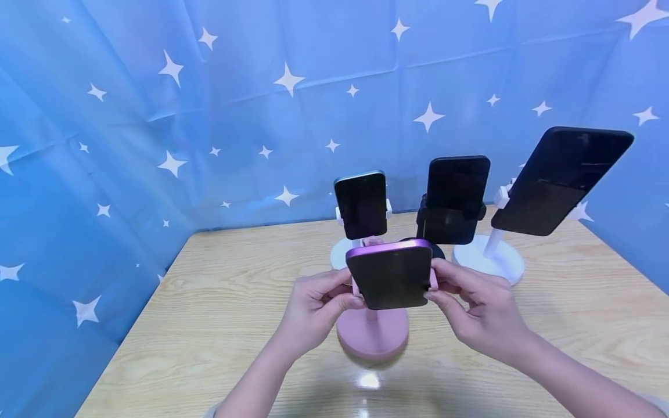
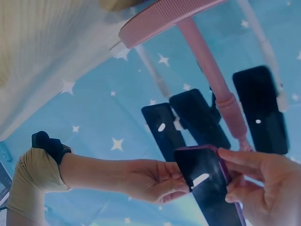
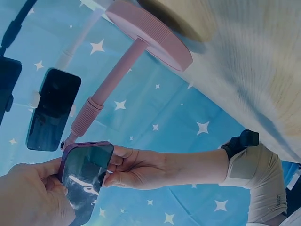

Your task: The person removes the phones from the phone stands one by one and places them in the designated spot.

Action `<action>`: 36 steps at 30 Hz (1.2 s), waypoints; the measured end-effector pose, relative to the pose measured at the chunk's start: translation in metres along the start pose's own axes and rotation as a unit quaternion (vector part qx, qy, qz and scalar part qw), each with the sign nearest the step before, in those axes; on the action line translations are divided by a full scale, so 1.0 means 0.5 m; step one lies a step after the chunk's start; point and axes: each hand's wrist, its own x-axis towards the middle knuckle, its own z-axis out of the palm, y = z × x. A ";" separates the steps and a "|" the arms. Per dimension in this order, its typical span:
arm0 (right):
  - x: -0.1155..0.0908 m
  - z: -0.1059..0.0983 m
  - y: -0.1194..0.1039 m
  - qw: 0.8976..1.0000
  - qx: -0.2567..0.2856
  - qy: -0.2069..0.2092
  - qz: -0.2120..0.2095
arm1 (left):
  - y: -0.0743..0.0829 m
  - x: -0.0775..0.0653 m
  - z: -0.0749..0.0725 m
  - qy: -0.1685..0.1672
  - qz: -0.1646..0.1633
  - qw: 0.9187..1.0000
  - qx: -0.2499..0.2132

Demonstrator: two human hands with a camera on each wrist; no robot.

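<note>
A purple-edged phone [image 1: 392,276] with a dark screen sits tilted in the clamp of a pink phone stand [image 1: 373,339], in the middle of the head view. My left hand [image 1: 316,307] pinches the clamp's left side at the phone's edge. Opposite it, my right hand [image 1: 478,305] pinches the right side, thumb at the lower corner. Seen upside down in the left wrist view, the pink stand's pole [image 2: 207,66] leads to the phone between both hands. Most of the clamp is hidden behind the phone and fingers.
Behind stand a small phone [image 1: 362,204] on a white stand, another phone [image 1: 456,197] on a black stand, and a large phone [image 1: 561,180] on a white stand [image 1: 488,258] at the right. Past the wooden table [image 1: 209,325] hangs a blue star-patterned cloth [image 1: 235,116].
</note>
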 end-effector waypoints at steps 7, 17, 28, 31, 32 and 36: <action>-0.016 -0.016 -0.004 1.000 0.002 0.008 0.005 | -0.005 0.002 0.018 -0.006 -0.011 1.000 0.011; -0.032 -0.024 -0.004 0.999 0.032 0.014 0.011 | -0.009 -0.001 0.032 -0.014 -0.008 0.999 0.040; -0.038 -0.026 -0.005 0.995 0.097 0.010 -0.003 | -0.010 -0.011 0.036 -0.031 0.025 0.998 0.059; -0.039 -0.024 -0.005 0.994 0.109 0.007 -0.009 | -0.009 -0.014 0.035 -0.037 0.042 0.997 0.051; -0.040 -0.024 -0.005 0.993 0.113 0.007 -0.012 | -0.009 -0.014 0.034 -0.039 0.047 0.997 0.049; -0.042 -0.023 -0.006 0.992 0.122 0.005 -0.012 | -0.008 -0.016 0.035 -0.037 0.057 0.996 0.052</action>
